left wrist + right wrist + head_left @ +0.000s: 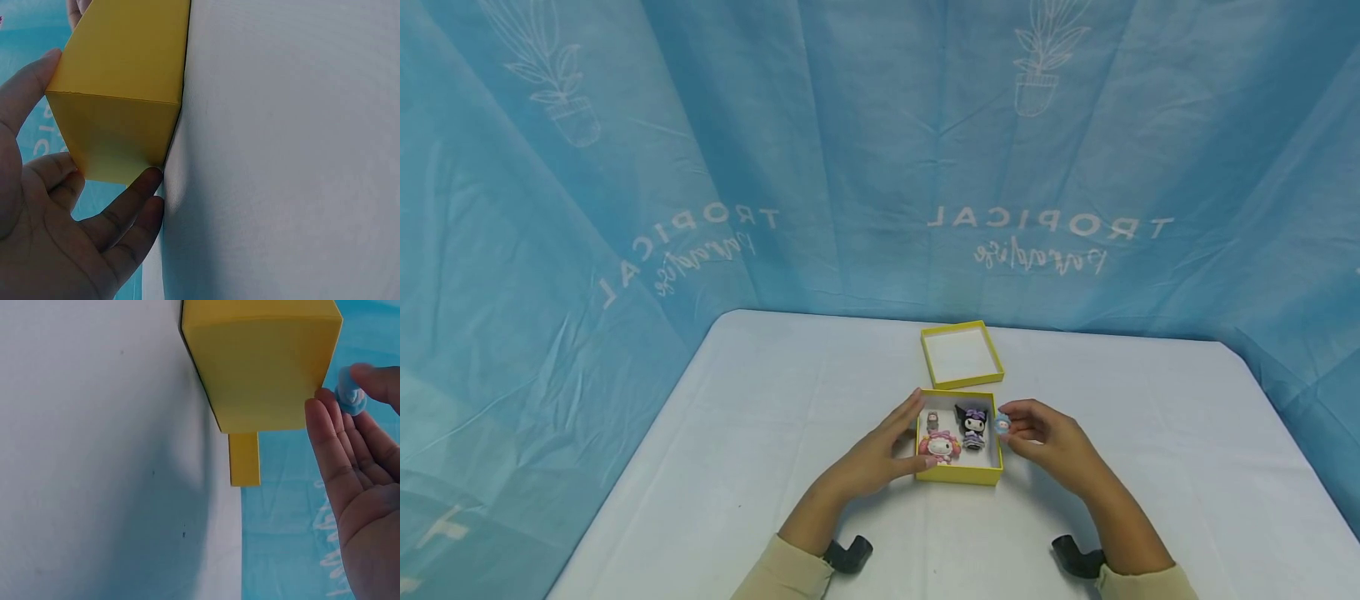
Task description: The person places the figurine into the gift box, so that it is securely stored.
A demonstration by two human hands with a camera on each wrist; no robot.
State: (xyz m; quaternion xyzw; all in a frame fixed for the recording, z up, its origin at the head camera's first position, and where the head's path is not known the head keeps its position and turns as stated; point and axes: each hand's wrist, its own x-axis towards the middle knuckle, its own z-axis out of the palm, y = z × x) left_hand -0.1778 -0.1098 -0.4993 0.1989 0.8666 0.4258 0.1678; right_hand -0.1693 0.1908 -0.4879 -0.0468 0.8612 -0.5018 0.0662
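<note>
An open yellow box [958, 475] with a white inside stands on the table. My left hand [868, 460] holds it at its left side, thumb by the front edge and fingers spread toward the back corner. Between the thumb and fingers of my right hand [1056, 446] is a small light-blue figurine [350, 392], pinched just beside the box's right rim. Inside the box lie a pink-and-white figurine [940, 447], a black-and-purple figurine [973, 427] and a tiny brownish figurine [932, 421]. The wrist views show only the box's outer walls, so its contents are hidden there.
Behind the box lies a shallow yellow lid [961, 354], its white inside facing up. A white cloth covers the table [790, 400]. Blue printed curtains [880, 167] hang behind and at the sides. Each wrist carries a black mount [850, 556].
</note>
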